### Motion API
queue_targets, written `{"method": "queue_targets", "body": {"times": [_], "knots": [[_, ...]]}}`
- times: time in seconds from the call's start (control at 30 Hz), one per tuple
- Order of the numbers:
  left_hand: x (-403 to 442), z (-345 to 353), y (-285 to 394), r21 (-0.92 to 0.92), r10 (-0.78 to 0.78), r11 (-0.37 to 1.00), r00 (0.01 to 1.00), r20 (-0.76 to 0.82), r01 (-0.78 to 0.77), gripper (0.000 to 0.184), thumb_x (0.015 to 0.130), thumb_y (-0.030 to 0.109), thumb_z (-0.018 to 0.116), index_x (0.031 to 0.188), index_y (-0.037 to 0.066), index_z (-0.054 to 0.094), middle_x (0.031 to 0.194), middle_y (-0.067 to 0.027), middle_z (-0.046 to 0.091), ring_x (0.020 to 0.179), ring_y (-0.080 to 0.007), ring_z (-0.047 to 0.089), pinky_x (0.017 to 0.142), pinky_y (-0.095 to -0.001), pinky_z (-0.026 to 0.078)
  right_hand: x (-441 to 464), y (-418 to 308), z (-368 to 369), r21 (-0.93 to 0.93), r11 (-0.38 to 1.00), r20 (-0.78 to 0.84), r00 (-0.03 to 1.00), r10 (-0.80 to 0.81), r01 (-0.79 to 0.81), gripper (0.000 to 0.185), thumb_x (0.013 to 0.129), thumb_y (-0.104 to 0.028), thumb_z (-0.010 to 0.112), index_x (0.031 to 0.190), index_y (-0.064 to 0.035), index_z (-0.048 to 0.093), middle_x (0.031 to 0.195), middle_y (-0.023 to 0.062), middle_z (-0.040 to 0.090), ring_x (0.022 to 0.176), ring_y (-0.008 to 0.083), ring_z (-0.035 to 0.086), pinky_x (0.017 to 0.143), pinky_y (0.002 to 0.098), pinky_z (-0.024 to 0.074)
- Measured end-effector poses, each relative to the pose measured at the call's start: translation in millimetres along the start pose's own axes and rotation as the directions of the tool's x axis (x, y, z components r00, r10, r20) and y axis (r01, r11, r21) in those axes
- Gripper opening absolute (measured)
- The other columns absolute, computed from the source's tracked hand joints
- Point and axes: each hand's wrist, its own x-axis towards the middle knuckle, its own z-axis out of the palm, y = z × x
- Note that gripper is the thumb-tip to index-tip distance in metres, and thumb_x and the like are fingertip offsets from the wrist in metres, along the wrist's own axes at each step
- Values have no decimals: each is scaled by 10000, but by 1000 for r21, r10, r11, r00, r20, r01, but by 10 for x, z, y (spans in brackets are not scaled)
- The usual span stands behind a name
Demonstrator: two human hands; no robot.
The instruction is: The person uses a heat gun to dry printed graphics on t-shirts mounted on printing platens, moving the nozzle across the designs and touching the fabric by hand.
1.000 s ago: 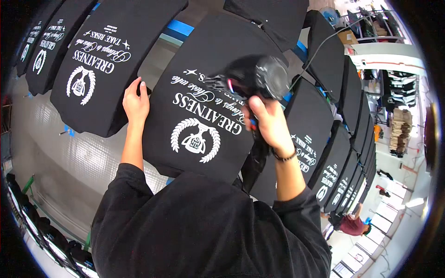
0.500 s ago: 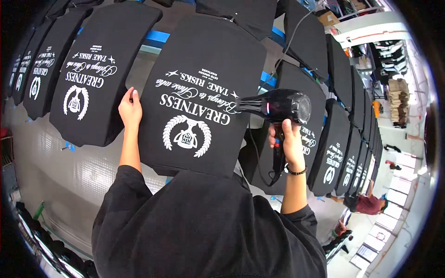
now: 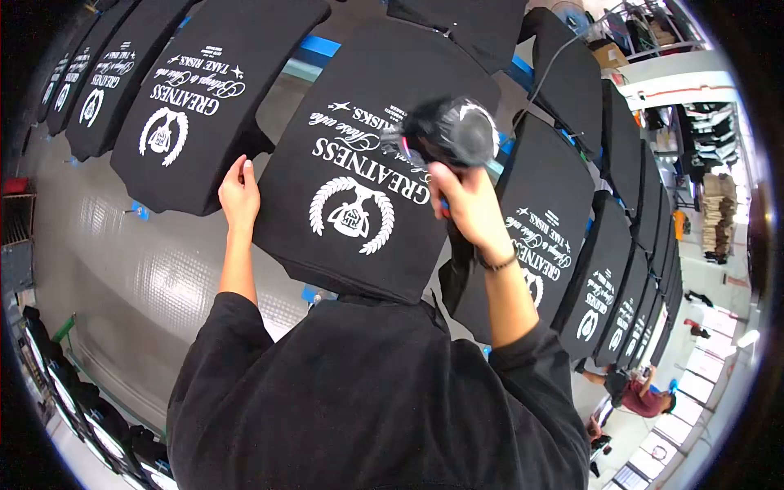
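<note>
A black T-shirt point(image 3: 384, 90) lies stretched over a board in front of me, with white lettering and a laurel-wreath emblem point(image 3: 351, 214), upside down from here. My right hand point(image 3: 467, 204) is closed round the handle of a black hair dryer point(image 3: 453, 135), which is smeared by motion. Its nozzle points left, above the shirt's lettering, and covers part of the print. At the shirt's left edge is my left hand point(image 3: 239, 196), fingers loosely bent with nothing visible in them. Whether it touches the fabric I cannot tell.
More boards with printed black shirts stand left point(image 3: 196, 98) and right point(image 3: 543, 204) in rows. A grey cable point(image 3: 545, 77) hangs behind the dryer. At far right, a person in a maroon shirt point(image 3: 641, 400) stands near the windows.
The hair dryer and my right hand have moved up and left over the shirt's lettering. My left hand stays by the shirt's left edge. The whole view has shifted slightly.
</note>
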Motion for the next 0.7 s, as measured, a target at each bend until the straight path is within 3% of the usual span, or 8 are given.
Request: {"method": "queue_targets", "body": {"times": [0.13, 0.3, 0.33, 0.4, 0.47, 0.53, 0.63, 0.7], "knots": [[-190, -195, -79, 17, 117, 993, 986, -123, -116, 336, 1008, 264, 556, 1175, 6, 689, 1089, -186, 721, 1003, -291, 698, 879, -377, 525, 287, -184, 144, 111, 991, 205, 977, 53, -77, 520, 903, -395, 736, 1146, 19, 537, 706, 12, 607, 543, 85, 563, 496, 264, 457], [-526, -318, -68, -206, 36, 975, 976, -216, -82, 278, 972, 260, 673, 1024, -8, 725, 940, -63, 731, 839, -137, 643, 802, -293, 515, -254, -254, 10, 116, 991, 330, 943, 31, -73, 530, 876, -351, 767, 1247, -19, 584, 732, -14, 602, 557, 53, 525, 510, 240, 451], [-619, -310, 82, -293, 0, 955, 988, -156, -46, 263, 977, 248, 667, 1000, -8, 719, 914, -50, 719, 818, -115, 624, 777, -276, 505, -418, -196, -43, 181, 979, 290, 956, 35, -90, 536, 880, -325, 767, 1267, -16, 564, 724, -24, 593, 531, 42, 496, 473, 234, 420], [-856, -259, 503, -406, 12, 913, 999, -32, -24, 237, 992, 215, 650, 927, -9, 694, 844, -8, 677, 762, -61, 565, 716, -227, 471, -744, -118, -196, 144, 981, 182, 978, 106, -133, 704, 807, -213, 836, 1360, 6, 459, 1135, 116, 648, 1049, 160, 632, 928, 341, 523], [-1193, -228, 1184, -490, 122, 872, 963, 239, 11, 188, 995, 163, 627, 919, -5, 662, 867, 16, 646, 737, -47, 511, 686, -213, 445, -1016, -54, -332, 153, 988, 64, 998, -16, 6, 841, 752, -158, 872, 1415, 6, 381, 1324, 148, 570, 1287, 206, 509, 1122, 379, 380], [-1606, -229, 1879, -492, 235, 860, 755, 612, 131, 285, 926, 170, 692, 1144, -3, 633, 1029, -40, 664, 845, -98, 608, 766, -253, 506, -1242, 86, -420, 267, 963, -14, 1000, -21, 24, 1037, 734, -128, 879, 1506, -10, 198, 1432, 149, 454, 1332, 236, 457, 1119, 388, 384], [-2236, 11, 2447, -665, 616, 747, 385, 687, -9, 834, 771, 96, 794, 1451, -13, 324, 1359, -162, 519, 1174, -230, 583, 929, -351, 517, -1467, 264, -471, 531, 831, -113, 986, -124, 165, 1202, 767, -106, 839, 1575, -107, -50, 1515, 150, 335, 1394, 261, 370, 1143, 429, 342], [-2586, 234, 2590, -647, 538, 762, 549, 640, 9, 629, 810, 82, 727, 1358, -15, 434, 1156, -143, 631, 1018, -204, 632, 860, -333, 519, -1587, 406, -571, 488, 785, -159, 923, -350, 382, 1241, 823, -128, 791, 1551, -129, -214, 1485, 224, 383, 1358, 295, 421, 1141, 439, 330]]}}
